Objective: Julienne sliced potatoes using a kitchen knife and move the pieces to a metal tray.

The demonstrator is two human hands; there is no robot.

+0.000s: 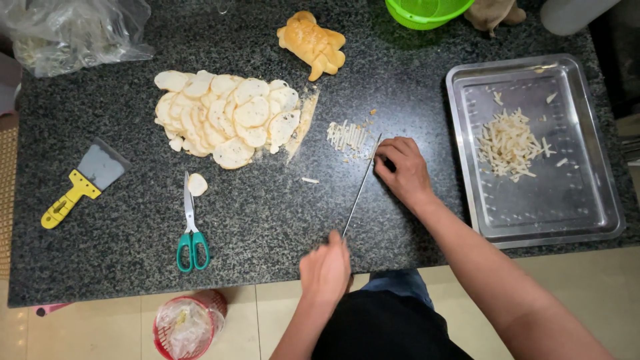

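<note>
The left hand (325, 268) is curled shut around the handle of a long, thin-bladed knife (361, 187), whose flat steel blade runs away from the knuckles across the speckled dark granite counter (267, 220). At the blade's far tip, the right hand (402, 170) rests with its fingers bent and bunched together, fingertips pressing down on the knife's spine. Just beyond those fingertips lies a small row of pale, matchstick-cut strips (348, 137). Farther past the fingers, on the left hand's side, a heap of thin, round, creamy slices (230, 120) overlaps like scales. To the outside of the right hand sits a shiny rectangular metal tray (567, 213) holding a loose pile of cut sticks (510, 143). Outward from the left hand lie green-handled scissors (192, 227) and a yellow-handled scraper (83, 181).
</note>
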